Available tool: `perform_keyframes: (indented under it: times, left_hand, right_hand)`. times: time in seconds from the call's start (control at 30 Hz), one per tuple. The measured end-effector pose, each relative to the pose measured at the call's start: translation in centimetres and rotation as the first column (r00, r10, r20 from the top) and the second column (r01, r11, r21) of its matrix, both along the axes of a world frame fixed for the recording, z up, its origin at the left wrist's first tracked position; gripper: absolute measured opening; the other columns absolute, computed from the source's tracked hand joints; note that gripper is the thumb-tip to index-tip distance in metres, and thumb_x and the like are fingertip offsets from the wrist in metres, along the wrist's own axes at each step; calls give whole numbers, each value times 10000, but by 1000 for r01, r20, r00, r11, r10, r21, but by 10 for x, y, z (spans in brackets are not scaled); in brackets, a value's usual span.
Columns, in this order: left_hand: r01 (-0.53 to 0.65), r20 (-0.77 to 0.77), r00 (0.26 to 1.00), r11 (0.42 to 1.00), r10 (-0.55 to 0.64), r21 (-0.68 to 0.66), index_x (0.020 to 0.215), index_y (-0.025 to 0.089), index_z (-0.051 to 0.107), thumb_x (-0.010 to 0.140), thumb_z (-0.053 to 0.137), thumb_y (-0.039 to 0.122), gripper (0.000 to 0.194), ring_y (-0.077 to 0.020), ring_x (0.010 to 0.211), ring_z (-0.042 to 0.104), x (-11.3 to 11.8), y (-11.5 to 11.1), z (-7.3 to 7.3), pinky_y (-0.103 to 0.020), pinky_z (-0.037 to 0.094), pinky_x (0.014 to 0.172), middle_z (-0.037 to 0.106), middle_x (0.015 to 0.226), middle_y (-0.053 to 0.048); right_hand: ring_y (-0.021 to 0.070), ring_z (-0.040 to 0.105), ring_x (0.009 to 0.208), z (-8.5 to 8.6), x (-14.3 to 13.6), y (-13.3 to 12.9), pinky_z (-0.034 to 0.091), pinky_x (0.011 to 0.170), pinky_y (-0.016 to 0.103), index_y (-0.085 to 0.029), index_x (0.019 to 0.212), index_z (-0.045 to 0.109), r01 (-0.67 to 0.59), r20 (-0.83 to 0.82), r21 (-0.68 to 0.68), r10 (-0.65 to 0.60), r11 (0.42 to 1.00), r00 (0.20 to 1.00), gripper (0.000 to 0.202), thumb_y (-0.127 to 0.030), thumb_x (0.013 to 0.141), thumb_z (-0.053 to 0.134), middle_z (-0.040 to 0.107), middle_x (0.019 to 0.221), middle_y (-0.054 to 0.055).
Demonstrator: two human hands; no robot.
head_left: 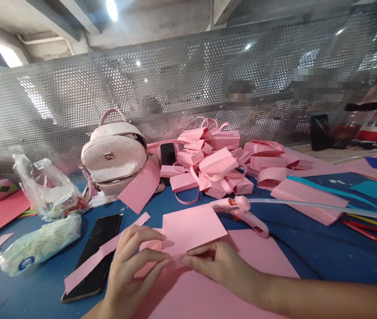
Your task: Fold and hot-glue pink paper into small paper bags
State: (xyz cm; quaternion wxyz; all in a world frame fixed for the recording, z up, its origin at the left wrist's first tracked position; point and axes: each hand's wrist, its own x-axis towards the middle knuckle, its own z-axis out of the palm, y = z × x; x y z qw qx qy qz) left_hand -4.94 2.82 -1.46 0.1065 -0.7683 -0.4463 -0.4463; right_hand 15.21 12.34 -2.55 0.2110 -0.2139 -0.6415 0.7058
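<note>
A folded piece of pink paper [193,227] is between my two hands, its upper panel raised toward the glue gun. My right hand [223,266] pinches its lower right edge between thumb and fingers. On the other side, my left hand [133,261] has its thumb and index finger close together at the lower left edge, the other fingers bent above. Beneath both hands lies a larger pink sheet [208,297]. Just behind the folded paper rests a pink glue gun [241,210] with a long clear glue stick [308,204] sticking out of its back.
At left, a narrow pink strip [90,266] lies across a black phone [104,237], beside a tissue pack [42,243] and a clear plastic bag [47,186]. Farther back stand a white backpack [115,148] and a heap of pink paper bags [218,164]. A perforated metal screen [188,79] rises behind.
</note>
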Motion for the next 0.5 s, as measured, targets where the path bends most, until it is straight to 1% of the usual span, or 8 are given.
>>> perform_keyframes:
  times: [0.07,0.1,0.13,0.2,0.3,0.4,0.43,0.5]
  left_hand:
    - [4,-33,999,1000,-4,20,929,210,688,932,642,75,143,-200,1010,567,-1,1,0,-349,429,911,666,1046,-46]
    - [5,-41,999,1000,-4,27,931,206,685,931,641,69,144,-202,1010,560,-2,1,0,-353,425,908,660,1049,-49]
    - [5,-44,999,1000,-3,30,931,203,682,931,637,63,147,-204,1010,555,-2,1,0,-355,422,906,655,1051,-52]
    - [0,-47,999,1000,1,24,927,198,674,926,630,50,155,-205,1010,550,-2,1,0,-359,417,905,649,1057,-54]
    - [-10,-50,999,1000,10,10,923,199,668,908,633,40,164,-207,1009,548,-1,1,1,-367,413,907,647,1072,-54]
    - [-16,-46,999,1000,16,3,930,203,673,909,632,49,161,-211,1016,547,-1,1,1,-371,415,907,651,1093,-56]
    - [-15,-46,999,1000,15,2,937,204,677,912,634,53,159,-214,1021,547,-1,1,1,-372,417,908,655,1102,-57]
    - [-6,-51,999,1000,6,-1,962,205,684,913,643,59,159,-219,1030,545,-1,1,0,-375,423,907,670,1115,-59]
  right_hand:
    - [130,515,694,1,-1,0,466,772,275,-188,536,654,2,-11,3,-2,1000,1000,425,-489,820,752,618,674,-20]
    - [126,487,677,1,-1,0,458,762,277,-188,511,621,2,-13,4,-2,1000,1000,452,-496,813,754,582,650,-25]
    - [123,457,659,2,-1,0,448,742,277,-189,508,607,1,-11,8,-1,1000,1000,460,-506,807,754,543,626,-29]
    - [120,402,638,3,-1,0,424,700,275,-187,562,638,2,-5,15,-2,1000,1000,431,-528,802,747,483,605,-37]
    - [118,349,626,5,-1,0,403,677,274,-184,633,674,10,2,24,-10,1000,1000,393,-533,802,740,427,596,-48]
    - [116,336,617,5,0,0,416,700,277,-191,527,591,23,13,17,-23,1000,1000,447,-513,792,752,344,564,-61]
    - [118,347,622,4,0,0,421,712,278,-192,519,580,24,19,13,-24,1000,1000,453,-508,792,754,345,567,-61]
    - [121,373,644,4,0,-1,425,727,276,-189,568,613,11,24,9,-11,1000,1000,416,-507,800,748,393,599,-54]
